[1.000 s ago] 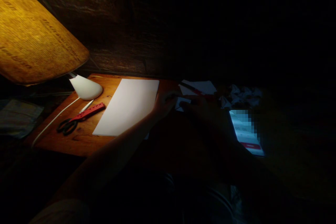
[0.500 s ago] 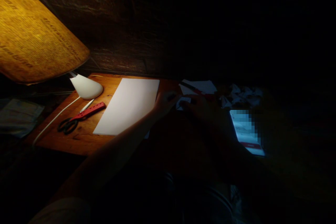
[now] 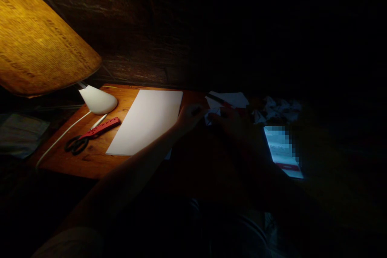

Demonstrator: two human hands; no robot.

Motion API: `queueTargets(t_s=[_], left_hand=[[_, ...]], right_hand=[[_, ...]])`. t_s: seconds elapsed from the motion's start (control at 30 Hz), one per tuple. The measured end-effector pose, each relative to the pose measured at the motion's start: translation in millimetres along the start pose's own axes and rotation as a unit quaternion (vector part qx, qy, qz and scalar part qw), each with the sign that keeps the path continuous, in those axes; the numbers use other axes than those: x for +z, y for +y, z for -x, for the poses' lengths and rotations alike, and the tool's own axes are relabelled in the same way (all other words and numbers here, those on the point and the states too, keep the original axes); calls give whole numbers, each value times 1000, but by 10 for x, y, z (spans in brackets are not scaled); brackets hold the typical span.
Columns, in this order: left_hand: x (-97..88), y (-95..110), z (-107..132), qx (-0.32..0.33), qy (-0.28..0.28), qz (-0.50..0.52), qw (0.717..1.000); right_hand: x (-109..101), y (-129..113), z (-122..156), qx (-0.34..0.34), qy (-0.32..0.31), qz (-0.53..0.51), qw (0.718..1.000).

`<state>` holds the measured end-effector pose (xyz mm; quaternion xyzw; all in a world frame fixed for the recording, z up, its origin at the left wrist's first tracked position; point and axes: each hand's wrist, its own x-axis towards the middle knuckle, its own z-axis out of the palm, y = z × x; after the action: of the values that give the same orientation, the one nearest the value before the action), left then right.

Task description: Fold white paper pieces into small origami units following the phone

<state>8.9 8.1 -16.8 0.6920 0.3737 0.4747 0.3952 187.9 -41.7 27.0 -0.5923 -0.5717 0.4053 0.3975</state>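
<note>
A small folded piece of white paper [image 3: 212, 116] is held between my two hands over the dark middle of the table. My left hand [image 3: 191, 116] grips it from the left, fingers closed at its edge. From the right, my right hand [image 3: 230, 122] pinches it, with a thumb over its front; deep shadow hides most of those fingers. Beside my left forearm lies a stack of white paper sheets [image 3: 145, 121]. Behind my hands is another white paper [image 3: 234, 99], with a dark, long tool with red on it [image 3: 217, 99] lying across.
At the left stand a lamp base [image 3: 98, 101] with its yellow shade [image 3: 45, 44], scissors [image 3: 77, 144], a red perforated strip [image 3: 104, 127] and a white pen-like object [image 3: 99, 121]. Several folded paper pieces [image 3: 282, 109] lie right, behind a lit phone [image 3: 282, 153].
The folded paper has turned and lifted slightly between my hands, and more of its face shows beside my right thumb. The whole view has shifted a little.
</note>
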Motion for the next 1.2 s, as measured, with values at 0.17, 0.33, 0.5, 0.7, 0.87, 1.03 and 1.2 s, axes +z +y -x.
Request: queueTargets(t_s=[0.17, 0.33, 0.5, 0.7, 0.87, 1.03, 1.2], left_hand=[[7, -23, 5, -8, 3, -1, 1000], [-10, -23, 12, -10, 18, -21, 1000], [-7, -19, 10, -1, 23, -25, 999], [1, -21, 10, -14, 22, -24, 999], [8, -34, -1, -10, 7, -20, 1000], [15, -56, 12, -35, -19, -8, 999], [-10, -76, 27, -67, -67, -12, 995]], right_hand=[[-39, -96, 61, -5, -12, 25, 1000], [-9, -42, 15, 22, -17, -6, 1000], [-42, -101, 52, 14, -37, -39, 998], [-20, -60, 3, 12, -21, -5, 1000], [-15, -10, -36, -8, -21, 34, 999], [-5, -11, -45, 5, 0, 49, 999], [39, 97, -111, -11, -9, 2, 1000]])
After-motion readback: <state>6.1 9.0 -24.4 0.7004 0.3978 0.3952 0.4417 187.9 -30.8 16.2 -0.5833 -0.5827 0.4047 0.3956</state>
